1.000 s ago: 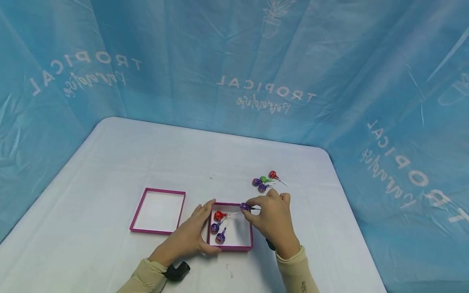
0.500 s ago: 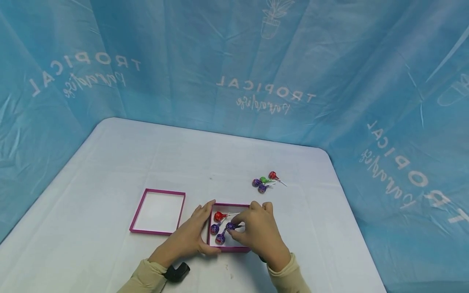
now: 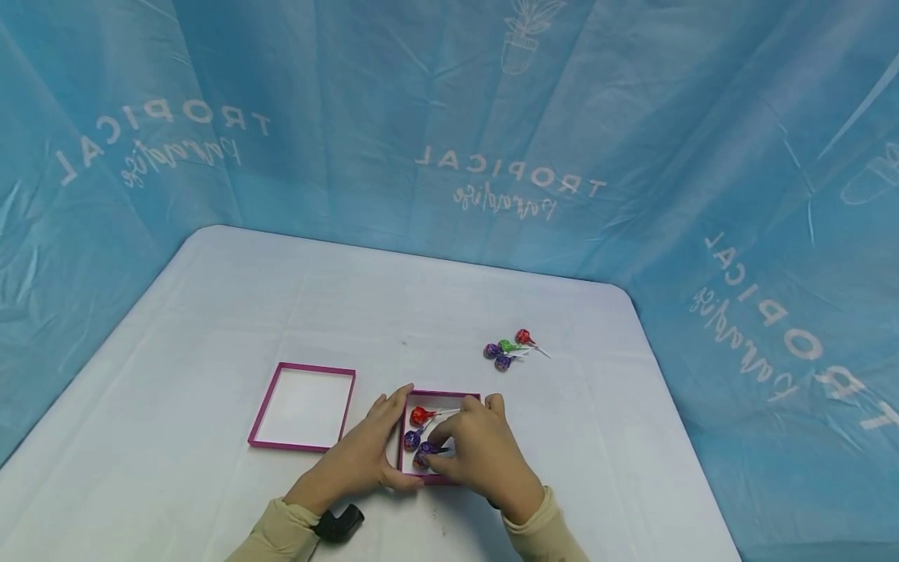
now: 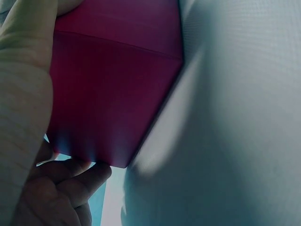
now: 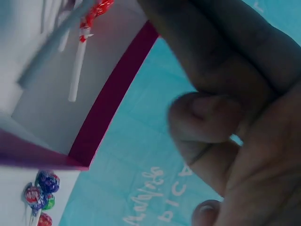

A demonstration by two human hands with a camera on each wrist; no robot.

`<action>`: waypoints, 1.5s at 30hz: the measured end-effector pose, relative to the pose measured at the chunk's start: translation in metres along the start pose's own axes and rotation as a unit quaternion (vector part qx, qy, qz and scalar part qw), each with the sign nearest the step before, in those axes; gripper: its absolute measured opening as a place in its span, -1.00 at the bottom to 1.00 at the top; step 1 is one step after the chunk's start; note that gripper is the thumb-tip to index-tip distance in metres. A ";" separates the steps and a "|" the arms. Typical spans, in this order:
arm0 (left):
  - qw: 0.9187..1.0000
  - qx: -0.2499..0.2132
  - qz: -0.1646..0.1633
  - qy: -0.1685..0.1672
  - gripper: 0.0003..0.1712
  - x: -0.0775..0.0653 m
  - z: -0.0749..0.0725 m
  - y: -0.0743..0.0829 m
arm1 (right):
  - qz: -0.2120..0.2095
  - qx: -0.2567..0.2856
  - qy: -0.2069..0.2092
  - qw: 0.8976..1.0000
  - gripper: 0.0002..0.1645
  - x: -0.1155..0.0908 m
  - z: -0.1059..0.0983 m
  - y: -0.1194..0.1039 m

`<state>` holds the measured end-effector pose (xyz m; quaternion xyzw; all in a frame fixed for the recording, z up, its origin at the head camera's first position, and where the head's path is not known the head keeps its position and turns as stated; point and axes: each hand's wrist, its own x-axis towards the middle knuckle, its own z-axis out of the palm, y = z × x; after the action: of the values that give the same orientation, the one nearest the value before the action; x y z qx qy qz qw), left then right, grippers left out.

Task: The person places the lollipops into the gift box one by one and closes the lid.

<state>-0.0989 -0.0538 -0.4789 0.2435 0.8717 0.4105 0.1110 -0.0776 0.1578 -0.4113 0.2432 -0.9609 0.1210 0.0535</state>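
My left hand point(image 3: 361, 450) holds a square magenta box point(image 3: 444, 392) at its left side, thumb on the near wall and fingers reaching the far left corner. In the left wrist view, fingertips touch the magenta wall point(image 4: 108, 99). Over the box's white inside, my right hand point(image 3: 486, 453) pinches a purple-wrapped lollipop point(image 3: 427, 448) near the front left. A red lollipop point(image 3: 419, 416) and a purple lollipop point(image 3: 411, 441) lie along the box's left side; another purple one is largely hidden by the held one. The right wrist view shows the red lollipop's white stick point(image 5: 77, 70).
A shallow magenta-edged square tray or lid point(image 3: 318, 366) lies left of the box. Behind the box to the right is a small group of lollipops: red point(image 3: 523, 336), green point(image 3: 506, 344) and purple point(image 3: 492, 350). Blue printed curtains point(image 3: 393, 195) surround the white table point(image 3: 351, 297).
My right hand has carried the purple lollipop from above the box's far right corner down and left, to beside the lollipops inside. My left hand stays on the box.
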 end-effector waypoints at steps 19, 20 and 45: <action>1.000 -0.011 -0.001 0.001 0.57 0.000 0.001 0.000 | -0.001 0.022 -0.088 0.996 -0.85 0.006 0.000 0.004; 1.000 -0.011 -0.001 0.001 0.57 0.000 0.001 0.000 | -0.002 0.022 -0.091 0.996 -0.85 0.007 -0.001 0.003; 1.000 -0.004 -0.001 -0.001 0.56 -0.001 0.000 0.002 | -0.001 -0.019 -0.150 0.989 -0.85 0.014 0.005 0.000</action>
<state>-0.0978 -0.0530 -0.4772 0.2424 0.8704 0.4132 0.1136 -0.0897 0.1500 -0.4137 0.2585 -0.9600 0.0648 -0.0862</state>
